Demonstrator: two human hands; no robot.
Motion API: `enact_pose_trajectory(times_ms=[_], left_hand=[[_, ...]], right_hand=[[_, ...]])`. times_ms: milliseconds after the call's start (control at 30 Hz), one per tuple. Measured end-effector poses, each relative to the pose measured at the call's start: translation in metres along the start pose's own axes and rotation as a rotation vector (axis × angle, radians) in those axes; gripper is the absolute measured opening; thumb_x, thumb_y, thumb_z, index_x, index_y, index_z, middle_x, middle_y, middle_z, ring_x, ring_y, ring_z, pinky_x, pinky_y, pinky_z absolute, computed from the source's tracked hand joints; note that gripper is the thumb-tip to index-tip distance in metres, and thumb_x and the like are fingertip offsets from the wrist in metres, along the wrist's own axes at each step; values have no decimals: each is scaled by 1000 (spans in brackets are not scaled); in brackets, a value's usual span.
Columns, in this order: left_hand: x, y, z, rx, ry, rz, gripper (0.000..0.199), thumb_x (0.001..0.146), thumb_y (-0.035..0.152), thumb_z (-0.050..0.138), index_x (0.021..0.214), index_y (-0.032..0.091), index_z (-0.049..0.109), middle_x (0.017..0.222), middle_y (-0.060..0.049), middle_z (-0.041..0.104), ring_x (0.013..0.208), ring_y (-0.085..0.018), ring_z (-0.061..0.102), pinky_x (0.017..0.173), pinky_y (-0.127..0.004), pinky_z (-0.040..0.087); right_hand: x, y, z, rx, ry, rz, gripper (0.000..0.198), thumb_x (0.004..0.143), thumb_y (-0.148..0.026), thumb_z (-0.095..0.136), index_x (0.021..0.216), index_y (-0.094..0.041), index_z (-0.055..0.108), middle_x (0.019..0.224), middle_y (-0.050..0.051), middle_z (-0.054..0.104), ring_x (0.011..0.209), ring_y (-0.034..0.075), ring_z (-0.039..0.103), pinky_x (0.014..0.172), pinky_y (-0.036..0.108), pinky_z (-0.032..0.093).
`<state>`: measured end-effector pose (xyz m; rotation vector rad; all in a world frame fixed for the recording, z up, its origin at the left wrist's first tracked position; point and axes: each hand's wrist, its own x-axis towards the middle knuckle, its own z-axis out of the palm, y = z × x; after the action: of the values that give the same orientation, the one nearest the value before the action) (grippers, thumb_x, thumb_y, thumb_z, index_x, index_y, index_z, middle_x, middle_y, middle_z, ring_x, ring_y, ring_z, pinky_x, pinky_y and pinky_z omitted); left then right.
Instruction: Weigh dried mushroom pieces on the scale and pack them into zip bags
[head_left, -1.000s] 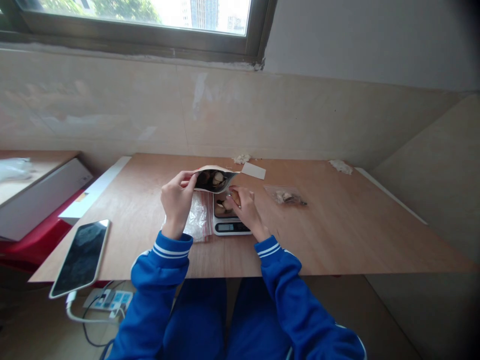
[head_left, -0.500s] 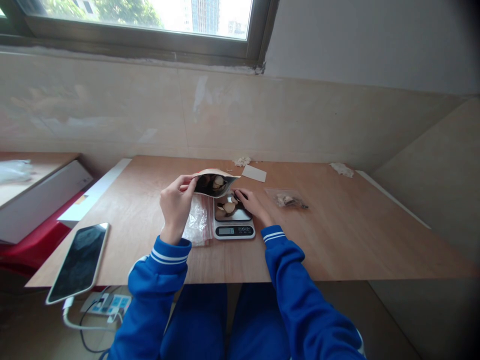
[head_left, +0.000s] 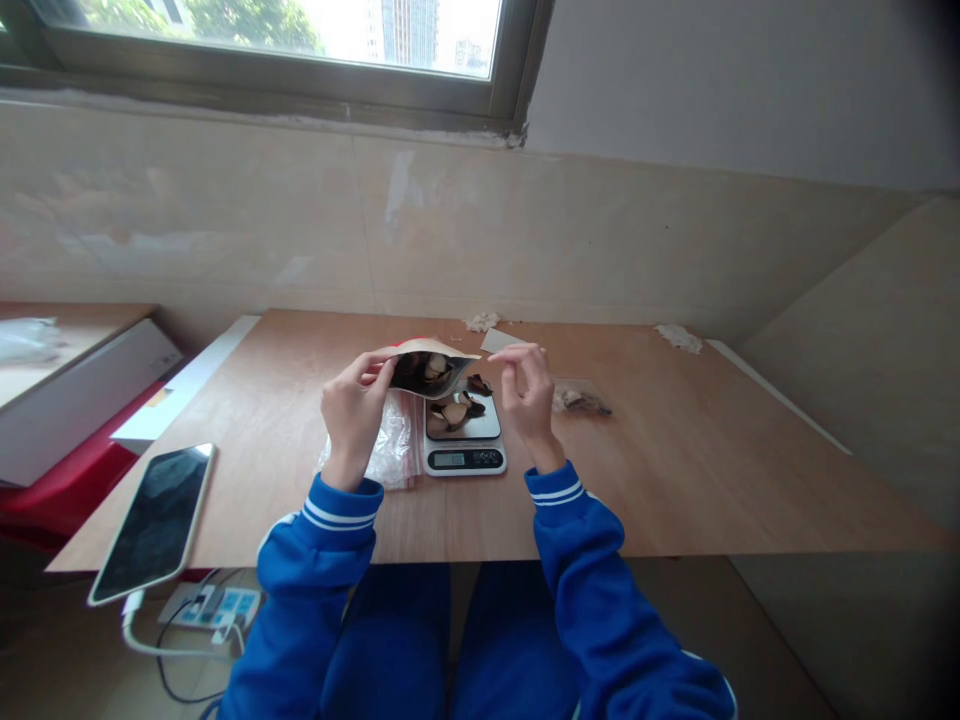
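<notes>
My left hand (head_left: pixel 354 415) is closed on the left edge of an open pouch (head_left: pixel 429 392) with a dark inside, holding it tilted over the back of a small kitchen scale (head_left: pixel 465 460). Pale dried slices with dark edges, perhaps mushroom, show inside the pouch. Similar dried slices (head_left: pixel 454 412) lie on the scale's shiny plate, and its display is lit. My right hand (head_left: pixel 529 395) hovers right of the scale with nothing visible in it. Its index finger is stretched toward the pouch's right corner, seemingly just apart from it; the other fingers are bent.
Clear plastic zip bags (head_left: pixel 394 445) lie left of the scale. A small bag of dried pieces (head_left: pixel 581 400) is to the right. Behind are a white card (head_left: pixel 501 340) and crumpled tissue (head_left: pixel 481 322). A charging phone (head_left: pixel 154 525) overhangs the table's front-left edge.
My right hand has let go of dark dried pieces on the scale plate and risen up and right, its finger now near the pouch's corner. My left hand and the pouch stay nearly still.
</notes>
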<state>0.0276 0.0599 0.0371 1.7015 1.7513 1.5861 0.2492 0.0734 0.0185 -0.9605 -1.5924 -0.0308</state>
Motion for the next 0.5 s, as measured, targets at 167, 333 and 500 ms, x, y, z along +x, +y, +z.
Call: enact_pose_trajectory(times_ms=[167,333,500], left_hand=[[-2,1,-1,-2,-13,1,22,84,42,61,92,26,74,81,0,75,73,-17,70,64,-24,48],[-5,1,-3,-5,-31,0,21,84,42,62,89,25,74,81,0,75,73,-17,71,63,-24,48],[-12,-1,1,-19,-42,13,21,85,43,60,89,26,73,80,1,75,74,-17,71,65,-25,49]], right_hand=[[14,-36,-6,155,-118,-55,24,89,-11,45,79,-21,64,87,3,63,90,19,60,85,37,47],[14,-45,-8,221,-150,25,28,89,-10,40,85,-22,66,94,4,66,96,19,63,87,37,50],[10,-54,7,16,-598,-12,42,87,-5,37,109,-23,68,119,3,67,117,18,59,103,35,46]])
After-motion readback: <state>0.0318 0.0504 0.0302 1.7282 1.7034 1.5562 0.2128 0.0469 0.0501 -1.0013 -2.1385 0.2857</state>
